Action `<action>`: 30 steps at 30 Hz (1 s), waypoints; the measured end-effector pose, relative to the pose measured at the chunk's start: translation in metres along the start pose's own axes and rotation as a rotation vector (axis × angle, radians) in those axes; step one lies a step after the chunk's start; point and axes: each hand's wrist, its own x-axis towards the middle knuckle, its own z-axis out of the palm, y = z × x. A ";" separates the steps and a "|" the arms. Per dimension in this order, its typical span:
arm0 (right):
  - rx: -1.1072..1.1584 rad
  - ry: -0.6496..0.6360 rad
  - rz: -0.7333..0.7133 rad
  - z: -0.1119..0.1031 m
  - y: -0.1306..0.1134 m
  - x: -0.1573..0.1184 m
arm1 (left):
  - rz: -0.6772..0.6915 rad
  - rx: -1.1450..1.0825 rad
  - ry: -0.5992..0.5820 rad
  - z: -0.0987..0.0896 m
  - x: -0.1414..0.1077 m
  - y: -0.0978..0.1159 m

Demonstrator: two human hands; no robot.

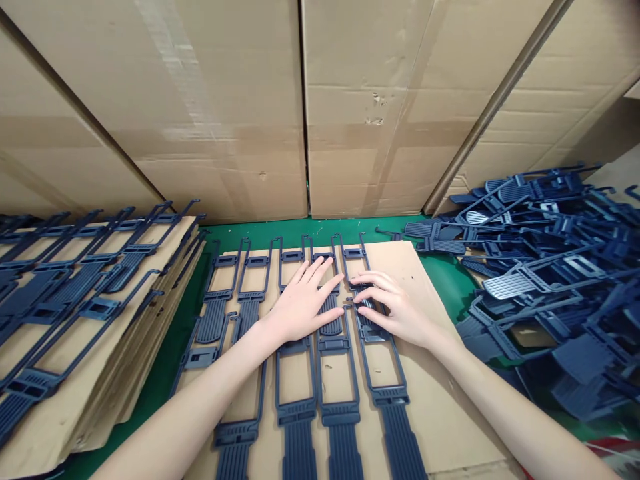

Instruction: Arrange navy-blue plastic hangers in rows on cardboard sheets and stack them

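Dark blue plastic frames with small hooks at one end and a ribbed paddle at the other lie in two rows on a cardboard sheet (425, 413). My left hand (305, 300) is spread flat, palm down, over the middle frames of the far row. It partly hides a frame with a ribbed paddle (331, 319). Just to its right, my right hand (395, 310) rests with fingers apart and bent over the rightmost column. Its fingertips touch or hover over the hooked end of a near-row frame (384, 363); exact contact cannot be made out.
At the left stands a stack of cardboard sheets (125, 373) with similar frames laid in rows on top. A loose, tangled heap of frames (560, 267) lies at the right. Large cardboard boxes (225, 120) form a wall behind the green surface (250, 230).
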 end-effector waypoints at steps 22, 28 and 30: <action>-0.014 0.047 0.059 0.002 0.000 0.001 | 0.009 0.001 -0.001 0.001 0.000 -0.003; -0.058 0.068 0.065 0.004 0.004 0.002 | 0.019 0.004 0.008 0.001 0.000 -0.004; -0.057 0.057 0.061 0.005 0.005 0.002 | 0.022 0.001 0.023 0.001 0.000 -0.004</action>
